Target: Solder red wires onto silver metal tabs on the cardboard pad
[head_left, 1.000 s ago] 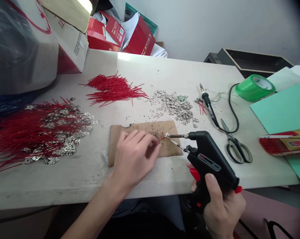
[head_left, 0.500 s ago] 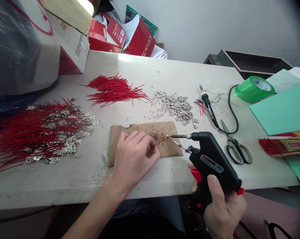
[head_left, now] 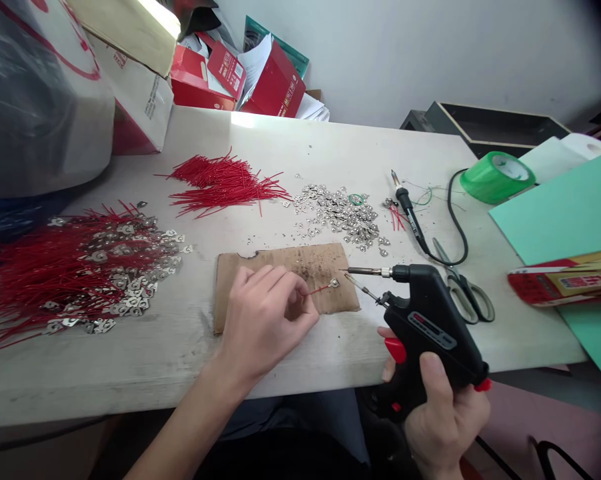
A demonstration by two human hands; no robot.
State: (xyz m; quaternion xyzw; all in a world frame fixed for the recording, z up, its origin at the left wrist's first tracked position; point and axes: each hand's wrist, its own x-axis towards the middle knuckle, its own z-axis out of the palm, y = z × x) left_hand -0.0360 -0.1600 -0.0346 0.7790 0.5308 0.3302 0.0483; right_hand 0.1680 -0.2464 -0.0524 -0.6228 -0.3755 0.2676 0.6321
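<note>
My left hand (head_left: 268,310) is pinched on a short red wire (head_left: 320,289), above a scorched piece of cardboard (head_left: 280,259). At the wire's far end sits a small metal terminal (head_left: 334,283). My right hand (head_left: 443,407) is wrapped round the grip of a black soldering gun (head_left: 425,320) with a red trigger. The gun's tip lies a little right of the terminal, apart from it. A thin solder feed tube (head_left: 361,285) runs below the tip. Behind the cardboard spreads a heap of loose metal terminals (head_left: 345,213).
Bare red wires (head_left: 225,183) lie at the back; wires with terminals (head_left: 95,260) are piled left. On the right are a soldering iron (head_left: 411,217), scissors (head_left: 465,293), green tape (head_left: 498,177) and a red-and-gold box (head_left: 565,279). A plastic bag (head_left: 40,100) stands back left.
The soldering gun's tip has moved right, off the terminal, so a gap now shows between them. My left hand still holds the wire. The whole view has shifted slightly.
</note>
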